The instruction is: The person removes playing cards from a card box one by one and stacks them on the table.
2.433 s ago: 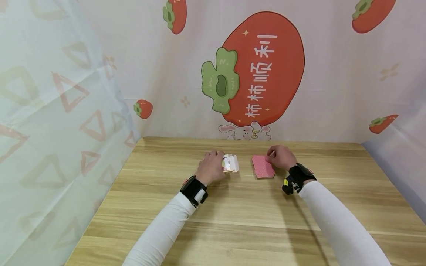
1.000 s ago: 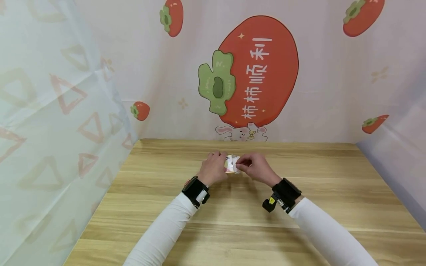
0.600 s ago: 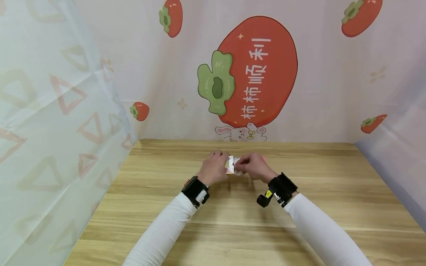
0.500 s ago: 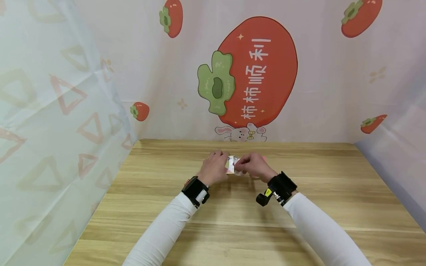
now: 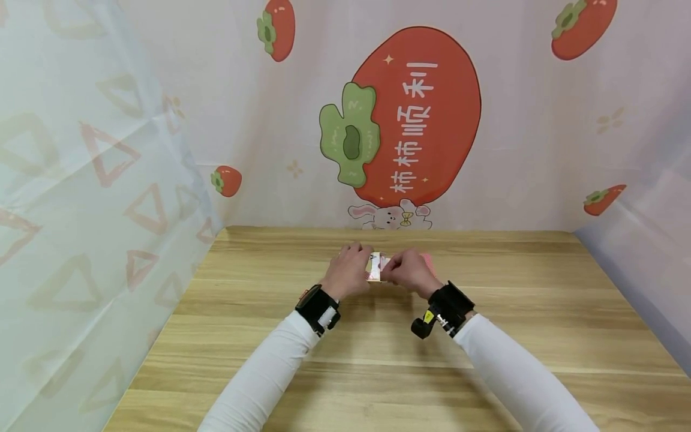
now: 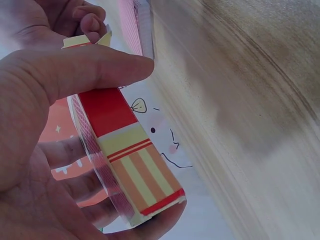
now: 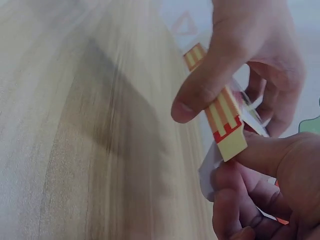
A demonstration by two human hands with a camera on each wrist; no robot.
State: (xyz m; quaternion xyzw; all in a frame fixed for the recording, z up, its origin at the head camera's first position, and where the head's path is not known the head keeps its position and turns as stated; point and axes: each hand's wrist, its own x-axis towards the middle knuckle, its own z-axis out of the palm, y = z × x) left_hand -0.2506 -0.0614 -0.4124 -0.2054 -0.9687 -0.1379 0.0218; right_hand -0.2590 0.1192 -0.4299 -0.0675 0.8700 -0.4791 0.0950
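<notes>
My left hand (image 5: 348, 273) grips a playing-card box (image 5: 375, 267), its thumb across the narrow side and its fingers underneath. Red, cream and orange stripes run along that narrow side of the box (image 6: 145, 175) in the left wrist view. At its open end my right hand (image 5: 411, 271) has its fingertips on the flaps. In the right wrist view the right thumb presses at the box's mouth, and the curled fingers lie below against a white flap (image 7: 210, 172). Partly hidden behind the right hand is a stack of red-backed playing cards (image 5: 428, 262).
The wooden table (image 5: 335, 372) reaches back to a pale curtain (image 5: 518, 144) printed with a large persimmon. Another pale curtain (image 5: 70, 198) hangs along the left side. The card stack (image 6: 134, 27) lies just beyond the box in the left wrist view.
My right hand has left the red card stack and moved left to the box's open end, its fingers now working at the flaps. The left hand keeps its hold on the box.
</notes>
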